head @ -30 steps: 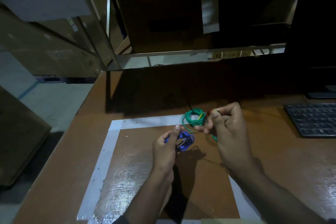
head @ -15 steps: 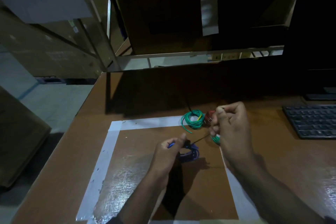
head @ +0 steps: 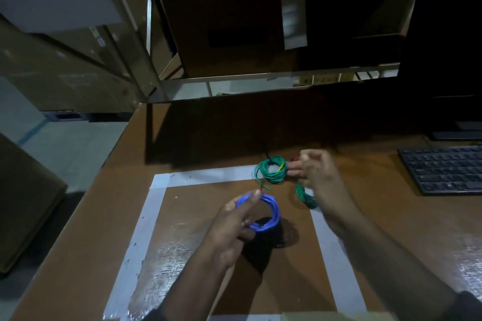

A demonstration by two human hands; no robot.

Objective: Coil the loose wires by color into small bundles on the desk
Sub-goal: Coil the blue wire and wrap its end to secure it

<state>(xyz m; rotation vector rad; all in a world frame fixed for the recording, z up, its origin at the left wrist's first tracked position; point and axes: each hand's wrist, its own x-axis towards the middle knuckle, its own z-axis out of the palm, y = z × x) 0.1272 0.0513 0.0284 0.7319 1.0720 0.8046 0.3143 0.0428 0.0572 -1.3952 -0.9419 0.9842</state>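
Left hand [head: 232, 227] still grips blue coil [head: 263, 212], now rounder; right hand [head: 317, 177] grip unclear.

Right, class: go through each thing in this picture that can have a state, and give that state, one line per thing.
Left hand: grips the blue wire coil.
Blue wire coil: wound into a ring, held above the desk.
Right hand: fingers curled; what it pinches is too blurred to tell.
Green wire coil with a yellow tie: wound, lying on the brown desk.
Second green wire coil: wound, partly hidden by the right hand.
Black keyboard: untouched on the desk.
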